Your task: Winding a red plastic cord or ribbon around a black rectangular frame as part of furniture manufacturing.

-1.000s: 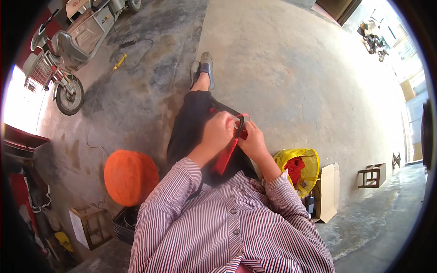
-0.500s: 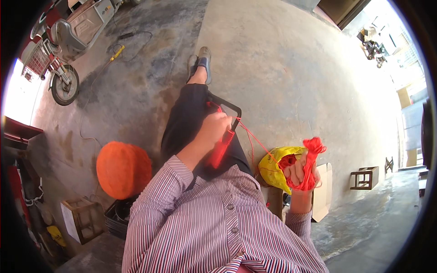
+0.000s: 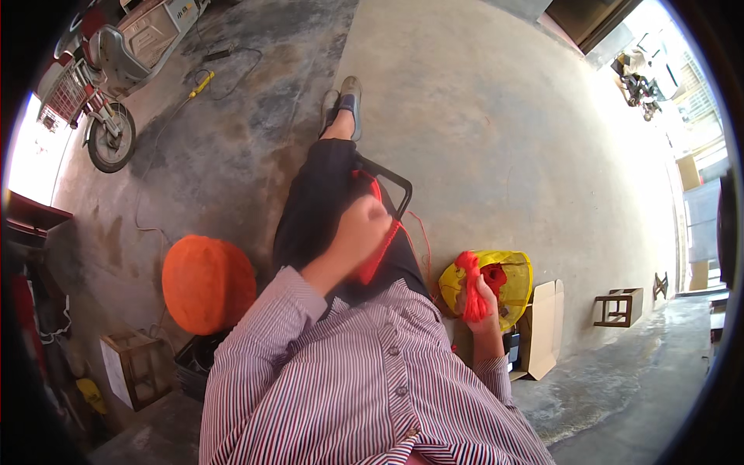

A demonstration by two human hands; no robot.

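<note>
Across my thigh lies a black bent bar frame (image 3: 400,181) with a piece of red, close-set cordwork (image 3: 377,260) along it. My left hand (image 3: 363,231), slightly blurred, is closed over this work; what its fingers pinch is hidden. My right hand (image 3: 482,304) is wrapped around a bundle of red cord (image 3: 470,283), held upright in front of the yellow bag (image 3: 518,291). More red cord shows inside the bag's mouth. A thin, slack red strand (image 3: 425,240) curves from the frame down toward the bag.
An open cardboard box (image 3: 545,329) stands beside the bag. At my left, an orange round cushion-like thing (image 3: 208,284) sits above a black crate (image 3: 194,360), near a wooden stool (image 3: 136,370). Another stool (image 3: 618,308) is far right; a three-wheeler (image 3: 112,139) stands far left.
My right hand has moved left with the cord bundle, turning and uncovering the bag's right side. The strand, taut before, now hangs slack. My left hand has shifted slightly over the work.
</note>
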